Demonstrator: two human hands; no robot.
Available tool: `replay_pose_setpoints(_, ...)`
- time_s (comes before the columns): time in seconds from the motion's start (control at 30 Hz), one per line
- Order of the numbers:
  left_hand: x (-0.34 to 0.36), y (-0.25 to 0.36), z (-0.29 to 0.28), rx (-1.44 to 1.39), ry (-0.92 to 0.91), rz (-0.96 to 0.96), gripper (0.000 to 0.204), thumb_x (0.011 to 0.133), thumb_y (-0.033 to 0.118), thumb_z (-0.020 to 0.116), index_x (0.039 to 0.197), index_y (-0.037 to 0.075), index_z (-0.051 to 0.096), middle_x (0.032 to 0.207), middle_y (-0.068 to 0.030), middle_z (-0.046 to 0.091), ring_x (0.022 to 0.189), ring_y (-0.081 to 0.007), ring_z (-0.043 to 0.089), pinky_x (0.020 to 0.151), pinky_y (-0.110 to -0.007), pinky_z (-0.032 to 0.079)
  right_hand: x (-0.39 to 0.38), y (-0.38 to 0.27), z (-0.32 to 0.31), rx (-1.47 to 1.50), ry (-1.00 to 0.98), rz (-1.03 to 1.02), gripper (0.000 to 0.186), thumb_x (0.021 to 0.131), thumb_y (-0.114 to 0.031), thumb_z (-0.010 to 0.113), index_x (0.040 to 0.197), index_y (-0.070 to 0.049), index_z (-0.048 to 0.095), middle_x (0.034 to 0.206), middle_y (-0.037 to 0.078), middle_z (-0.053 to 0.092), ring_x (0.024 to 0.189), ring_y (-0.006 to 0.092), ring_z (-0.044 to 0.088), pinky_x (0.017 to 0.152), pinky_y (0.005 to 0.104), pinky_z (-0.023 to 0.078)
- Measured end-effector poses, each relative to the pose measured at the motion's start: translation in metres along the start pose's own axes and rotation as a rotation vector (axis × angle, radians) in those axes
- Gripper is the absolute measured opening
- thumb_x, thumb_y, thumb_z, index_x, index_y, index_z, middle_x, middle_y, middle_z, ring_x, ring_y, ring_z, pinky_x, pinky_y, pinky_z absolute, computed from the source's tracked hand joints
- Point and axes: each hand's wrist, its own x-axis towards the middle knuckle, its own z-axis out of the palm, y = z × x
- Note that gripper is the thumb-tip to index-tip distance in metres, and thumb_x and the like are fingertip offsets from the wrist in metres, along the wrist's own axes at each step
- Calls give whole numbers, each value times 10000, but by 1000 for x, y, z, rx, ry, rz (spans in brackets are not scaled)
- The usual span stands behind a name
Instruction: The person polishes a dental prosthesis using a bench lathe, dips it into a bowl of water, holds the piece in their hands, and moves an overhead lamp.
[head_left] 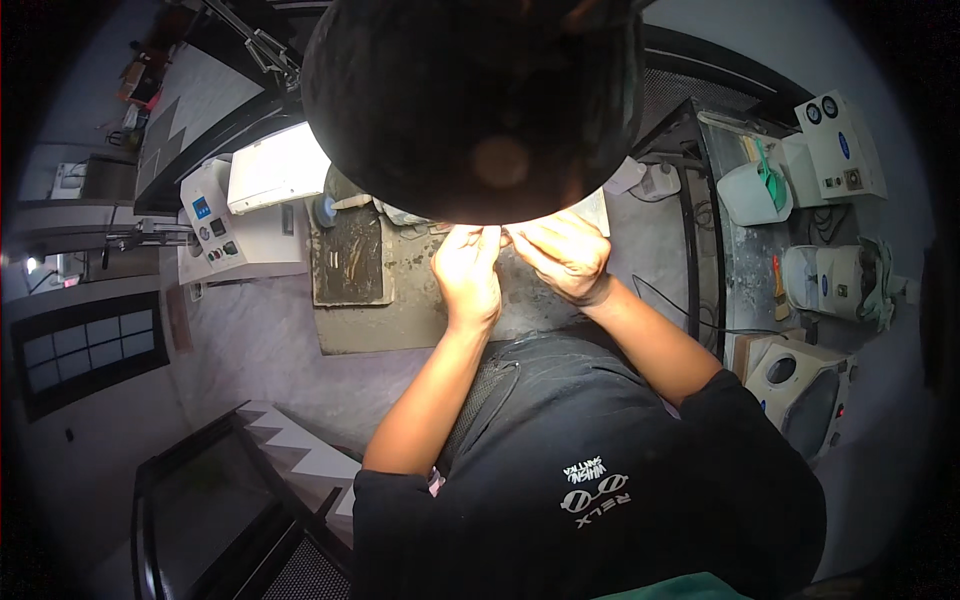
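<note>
Under the rim of a large black lamp shade (pixel 470 110), my two hands meet over the near part of a worn, stained bench top (pixel 420 320). My left hand (pixel 468 275) is closed, thumb and fingers pressed together at the lit edge of the shade. Close beside it on the right, my right hand (pixel 565 255) is also closed, its fingertips pinched toward the left ones. Whatever the fingertips hold is too small and too bright to make out, and the shade partly covers it. A dark, scraped board (pixel 350 260) lies on the bench left of my hands.
A brush-like tool with a blue end (pixel 327 210) rests by the dark board. Farther left stands a white control box (pixel 215 225) with knobs. On the right-hand counter are a white tub (pixel 752 195) with a green scoop (pixel 772 183), a gauge box (pixel 840 145) and a windowed machine (pixel 800 390).
</note>
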Motion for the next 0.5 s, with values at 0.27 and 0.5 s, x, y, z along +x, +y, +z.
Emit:
replay_pose_setpoints(0.27,-13,33,2,114,16,87,177,895,-21,607,1064,-69,627,956,-119,685,822,-138,650,778,-239,516,21,-18,-10,137,-52,36,218,710,-35,728,906,52,688,894,152,688,789,295,673,713,363,547)
replay_pose_setpoints(0.5,-24,43,-4,193,-31,169,172,878,-45,611,1047,-80,620,984,-140,680,869,-179,660,825,-302,534,25,-27,-16,165,-62,60,224,714,-22,741,926,31,696,865,150,681,757,283,665,692,350,543)
